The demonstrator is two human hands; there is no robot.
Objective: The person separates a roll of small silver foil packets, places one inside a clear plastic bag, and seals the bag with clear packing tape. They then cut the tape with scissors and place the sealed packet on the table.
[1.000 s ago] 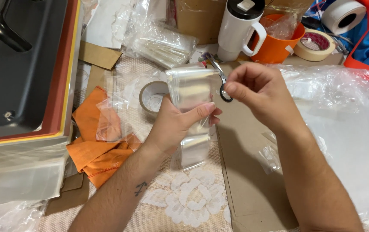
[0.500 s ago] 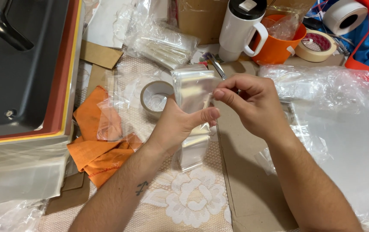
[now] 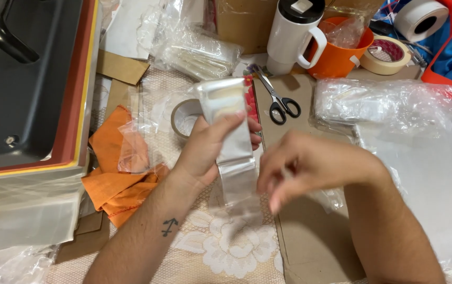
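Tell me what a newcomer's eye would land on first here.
First, the left hand at centre, holding a clear plastic strip up over the lace cloth, with the right hand blurred just beside it. Next, the black-handled scissors lying on brown cardboard behind the hands. Then the bright colours: an orange cloth at left and an orange cup beside a white mug at the top.
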